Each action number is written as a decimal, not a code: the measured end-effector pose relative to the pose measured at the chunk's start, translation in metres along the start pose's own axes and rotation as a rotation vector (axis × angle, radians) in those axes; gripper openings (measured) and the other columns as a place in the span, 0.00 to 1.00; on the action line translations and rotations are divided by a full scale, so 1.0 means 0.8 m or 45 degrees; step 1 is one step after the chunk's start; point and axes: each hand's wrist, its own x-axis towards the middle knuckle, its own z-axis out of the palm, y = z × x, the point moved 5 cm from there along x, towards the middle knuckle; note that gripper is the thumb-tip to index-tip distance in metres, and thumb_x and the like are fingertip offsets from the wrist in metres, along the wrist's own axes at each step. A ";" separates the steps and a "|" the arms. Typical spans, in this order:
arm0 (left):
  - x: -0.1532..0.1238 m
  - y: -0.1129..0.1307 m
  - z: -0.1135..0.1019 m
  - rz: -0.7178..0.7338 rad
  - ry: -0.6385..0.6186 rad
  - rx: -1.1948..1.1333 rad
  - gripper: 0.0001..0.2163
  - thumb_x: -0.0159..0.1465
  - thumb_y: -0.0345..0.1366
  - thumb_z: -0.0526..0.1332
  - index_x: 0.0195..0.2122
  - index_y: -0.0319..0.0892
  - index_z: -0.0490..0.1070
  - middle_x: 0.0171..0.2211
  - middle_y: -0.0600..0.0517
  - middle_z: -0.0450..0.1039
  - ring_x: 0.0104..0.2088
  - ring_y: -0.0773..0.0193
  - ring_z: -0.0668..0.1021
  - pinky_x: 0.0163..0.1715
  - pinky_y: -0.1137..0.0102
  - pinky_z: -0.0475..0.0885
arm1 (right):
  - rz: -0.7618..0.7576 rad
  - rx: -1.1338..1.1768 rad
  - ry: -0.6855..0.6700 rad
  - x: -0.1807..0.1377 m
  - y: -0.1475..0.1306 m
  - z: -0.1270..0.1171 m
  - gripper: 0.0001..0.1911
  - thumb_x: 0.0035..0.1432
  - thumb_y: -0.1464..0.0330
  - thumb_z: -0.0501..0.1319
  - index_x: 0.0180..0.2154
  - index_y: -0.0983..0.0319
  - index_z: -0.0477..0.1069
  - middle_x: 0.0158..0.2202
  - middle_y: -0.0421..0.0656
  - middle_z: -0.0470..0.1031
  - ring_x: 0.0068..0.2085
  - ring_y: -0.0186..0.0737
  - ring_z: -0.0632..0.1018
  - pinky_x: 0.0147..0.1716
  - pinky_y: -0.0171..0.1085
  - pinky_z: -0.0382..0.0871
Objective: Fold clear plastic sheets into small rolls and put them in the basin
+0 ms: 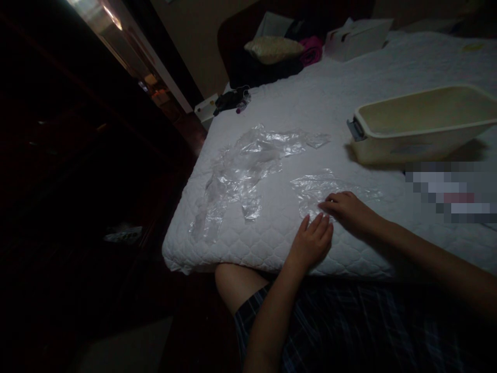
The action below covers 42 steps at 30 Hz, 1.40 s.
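Observation:
A clear plastic bag point(310, 189) lies crinkled and spread on the white quilted bed cover point(248, 243). At its near edge rests my left hand point(312, 239), with fingers stretched out and slightly apart, tips on or beside the plastic. Just beyond it, my right hand point(347, 210) has its fingers bent, thumb and fingertips close together at the bag's surface. The pinch seems to take in some of the film, though the exact contact is hard to see in the dim light. More clear plastic bags point(248, 166) lie flat and overlapping to the left.
A cream plastic bin point(411, 147) with a grey latch stands at the right. Farther back are a white box point(359, 39), a beige cushion point(274, 49) and a magenta bundle point(311, 50). A pixelated patch covers something below the bin. The bed's left edge drops to dark floor.

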 end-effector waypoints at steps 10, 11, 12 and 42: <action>-0.002 0.000 0.002 -0.005 0.004 -0.019 0.17 0.68 0.32 0.49 0.55 0.40 0.67 0.60 0.44 0.65 0.64 0.55 0.63 0.62 0.52 0.63 | 0.095 0.178 0.113 -0.015 0.027 -0.022 0.14 0.63 0.66 0.53 0.46 0.59 0.73 0.39 0.47 0.79 0.40 0.45 0.78 0.41 0.46 0.68; -0.002 0.000 0.002 -0.005 -0.002 -0.021 0.17 0.67 0.32 0.49 0.55 0.41 0.67 0.60 0.44 0.65 0.64 0.55 0.63 0.62 0.52 0.63 | 0.104 0.176 0.127 -0.023 0.032 -0.026 0.14 0.63 0.65 0.53 0.45 0.60 0.73 0.39 0.48 0.79 0.40 0.46 0.78 0.41 0.46 0.68; -0.002 0.000 0.002 -0.003 -0.006 -0.021 0.17 0.67 0.32 0.49 0.55 0.41 0.67 0.60 0.44 0.65 0.64 0.55 0.63 0.62 0.52 0.63 | 0.114 0.172 0.142 -0.031 0.037 -0.029 0.14 0.64 0.65 0.53 0.45 0.60 0.74 0.39 0.48 0.79 0.39 0.46 0.78 0.41 0.47 0.69; 0.034 0.028 0.010 -0.131 0.342 -0.215 0.14 0.62 0.33 0.55 0.44 0.30 0.73 0.45 0.37 0.76 0.52 0.51 0.76 0.53 0.56 0.72 | 0.024 0.178 0.189 -0.124 0.049 -0.043 0.12 0.64 0.67 0.54 0.44 0.58 0.75 0.40 0.46 0.79 0.40 0.43 0.79 0.39 0.42 0.74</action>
